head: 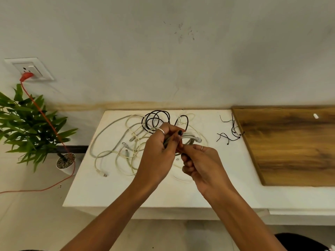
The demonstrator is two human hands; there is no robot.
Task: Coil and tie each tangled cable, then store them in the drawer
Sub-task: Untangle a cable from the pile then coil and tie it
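Note:
A tangle of white and cream cables (116, 151) lies on the white table (101, 192), with a black cable (155, 118) looped at its far side. Above the pile, my left hand (159, 156) grips a coiled grey-white cable bundle (192, 137), thumb on top. My right hand (201, 165) sits just right of it and pinches something thin at the bundle; what it pinches is hidden by the fingers. Several thin black ties (232, 133) lie to the right of the pile. No drawer is in view.
A wooden board (290, 145) covers the table's right part, with a small white piece (316, 116) on it. A potted plant (30, 127) stands left of the table. An orange cord (45, 120) runs from the wall socket (30, 68) to the floor.

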